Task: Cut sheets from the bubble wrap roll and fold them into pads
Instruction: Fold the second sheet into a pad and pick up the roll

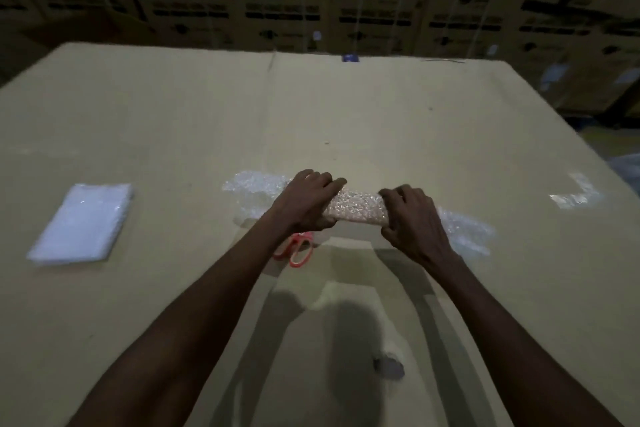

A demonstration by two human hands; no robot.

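Item: bubble wrap [356, 209], both the left hand [308, 201] and the right hand [412, 218] gripping it with curled fingers; risk: folded layers are likely springing open if either grip is loosening.

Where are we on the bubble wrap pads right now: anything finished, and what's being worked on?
Done: a flat white folded pad stack lies to the left on the cardboard table. In hand: the left hand and right hand both grip a strip of bubble wrap, apparently mid-fold, its ends spreading out either side. The orange scissors lie idle beneath the left wrist. Left: finishing this fold; no roll is in view.
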